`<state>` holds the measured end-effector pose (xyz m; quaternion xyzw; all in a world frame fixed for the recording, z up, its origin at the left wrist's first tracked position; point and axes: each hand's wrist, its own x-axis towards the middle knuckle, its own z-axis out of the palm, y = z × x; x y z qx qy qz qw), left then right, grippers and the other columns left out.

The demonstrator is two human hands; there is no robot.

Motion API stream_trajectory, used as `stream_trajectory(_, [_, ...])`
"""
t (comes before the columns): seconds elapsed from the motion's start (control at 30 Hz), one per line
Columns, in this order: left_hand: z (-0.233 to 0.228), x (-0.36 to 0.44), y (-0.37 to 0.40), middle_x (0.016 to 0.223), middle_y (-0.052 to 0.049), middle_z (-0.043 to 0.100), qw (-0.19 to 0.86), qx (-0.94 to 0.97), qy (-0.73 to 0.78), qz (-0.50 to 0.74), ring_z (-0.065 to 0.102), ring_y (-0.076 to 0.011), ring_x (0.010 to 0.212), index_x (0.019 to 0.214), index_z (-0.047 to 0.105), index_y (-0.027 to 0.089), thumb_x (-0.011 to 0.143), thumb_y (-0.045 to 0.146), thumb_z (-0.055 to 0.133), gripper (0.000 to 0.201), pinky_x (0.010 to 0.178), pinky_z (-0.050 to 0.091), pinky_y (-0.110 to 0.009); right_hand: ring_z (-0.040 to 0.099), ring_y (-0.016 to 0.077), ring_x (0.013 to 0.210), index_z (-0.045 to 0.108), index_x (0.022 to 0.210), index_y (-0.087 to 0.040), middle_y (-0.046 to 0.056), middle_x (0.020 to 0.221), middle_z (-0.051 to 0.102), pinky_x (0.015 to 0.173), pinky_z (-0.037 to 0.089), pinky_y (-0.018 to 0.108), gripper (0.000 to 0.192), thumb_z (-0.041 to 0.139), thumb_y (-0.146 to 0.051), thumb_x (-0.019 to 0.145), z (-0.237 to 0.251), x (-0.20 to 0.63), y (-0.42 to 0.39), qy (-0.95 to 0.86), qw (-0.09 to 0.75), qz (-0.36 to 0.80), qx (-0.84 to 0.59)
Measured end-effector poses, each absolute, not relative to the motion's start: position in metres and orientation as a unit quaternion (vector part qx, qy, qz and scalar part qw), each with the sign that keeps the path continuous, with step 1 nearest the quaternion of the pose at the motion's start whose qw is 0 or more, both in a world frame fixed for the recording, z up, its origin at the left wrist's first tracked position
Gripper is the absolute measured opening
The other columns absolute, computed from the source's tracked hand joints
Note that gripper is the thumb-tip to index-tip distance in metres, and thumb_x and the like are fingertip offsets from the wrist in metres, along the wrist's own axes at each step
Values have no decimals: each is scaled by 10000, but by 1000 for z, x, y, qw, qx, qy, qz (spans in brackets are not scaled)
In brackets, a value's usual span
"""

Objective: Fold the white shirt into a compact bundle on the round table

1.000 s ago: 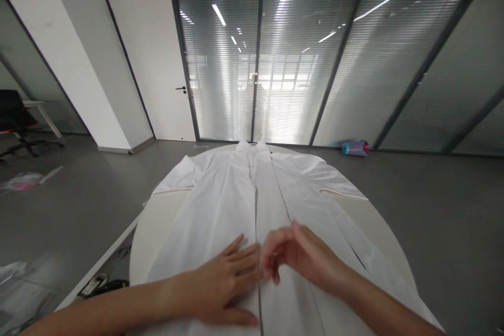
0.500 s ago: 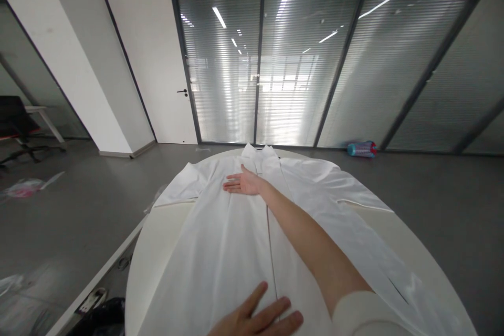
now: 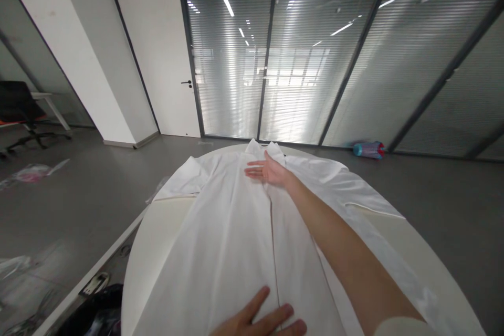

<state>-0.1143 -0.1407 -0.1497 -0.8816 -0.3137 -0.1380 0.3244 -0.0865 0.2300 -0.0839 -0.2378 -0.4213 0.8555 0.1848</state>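
Observation:
A white short-sleeved garment, like a long coat or shirt dress (image 3: 220, 231), lies spread on a round white table (image 3: 153, 252), its collar at the far edge. Its front opening runs down the middle. My right hand (image 3: 271, 170) reaches far across it, fingers stretched to the left, over the cloth just below the collar. Near the bottom of the view my left hand (image 3: 262, 320) rests on the cloth beside the front opening, its fingers spread. Neither hand grips anything. The garment's near end is cut off by the view.
A dark bin bag (image 3: 98, 315) stands against the table's left side, near a power strip (image 3: 94, 284) on the floor. Plastic packaging (image 3: 33, 172) lies on the floor at left, by an office chair (image 3: 27, 115). A blue and red bundle (image 3: 369, 150) lies by the glass wall.
My right hand has moved right, from the garment's left panel to the opening below the collar. My left hand has barely moved. The view has shifted slightly.

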Motion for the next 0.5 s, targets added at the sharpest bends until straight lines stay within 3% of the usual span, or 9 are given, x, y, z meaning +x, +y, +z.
stream_trajectory(0.03, [-150,-115,-141,1573,14,363,320,-886,-306,-136,297,-247,1461,1393,549,282,1011,496,382,469,1171,351,-431,698,266,981,495,1274,-25,268,1130,662,867,571,420,668,357,-609,980,-84,-73,227,-422,193,848,-256])
stream_trajectory(0.13, [-145,-116,-145,1556,-13,394,277,-906,-297,-124,321,-242,1452,1351,582,262,990,429,490,408,1205,284,-442,705,210,956,452,1306,-76,210,1104,681,864,578,352,536,352,-516,1017,-80,-37,223,-365,368,800,-302])
stream_trajectory(0.2, [-133,-118,-145,1519,-13,452,202,-927,-284,-137,375,-234,1426,1363,559,289,978,415,528,407,1213,257,-451,706,207,968,450,1310,-94,202,1107,683,859,579,349,524,297,-508,1029,-73,-14,218,-335,427,784,-300])
stream_trajectory(0.37, [-73,-130,-108,1568,-93,364,-20,-911,-379,-162,334,-215,1451,1467,417,167,984,428,477,552,1218,247,-412,724,250,931,522,1241,-80,228,1070,701,851,566,419,571,254,-535,1026,-62,39,167,-404,318,796,-318])
stream_trajectory(0.5, [-54,-142,-38,1550,-118,389,-42,-858,-475,-193,319,-246,1457,1370,541,178,993,393,443,445,1204,253,-461,732,250,904,532,1260,-81,222,1069,712,928,520,464,604,290,-575,1010,-69,67,106,-424,241,810,-326])
